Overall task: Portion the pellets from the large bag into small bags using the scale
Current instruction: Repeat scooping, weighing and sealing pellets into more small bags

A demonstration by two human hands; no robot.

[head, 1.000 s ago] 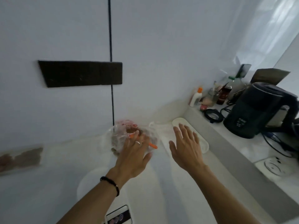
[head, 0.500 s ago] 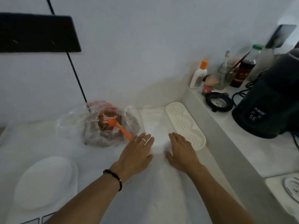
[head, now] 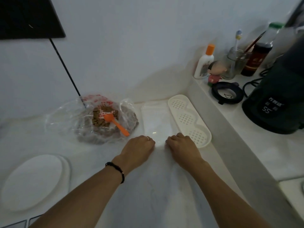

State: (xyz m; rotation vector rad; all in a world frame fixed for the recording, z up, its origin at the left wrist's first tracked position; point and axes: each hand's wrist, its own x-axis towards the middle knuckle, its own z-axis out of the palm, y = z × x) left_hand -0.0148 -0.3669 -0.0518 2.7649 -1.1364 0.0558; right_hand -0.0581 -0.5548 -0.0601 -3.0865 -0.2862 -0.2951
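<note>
Gripping the near edge of a clear small bag [head: 156, 120], the left hand [head: 139, 148] and right hand [head: 181, 146] rest on the counter [head: 156, 186] with fingers curled under; the exact pinch is hidden. The large bag [head: 92, 119] of pellets [head: 98, 116], with an orange spoon [head: 116, 123] inside, lies just left.

head cam | looks forward-down | close over white counter [head: 92, 162] | single view, wall beyond
</note>
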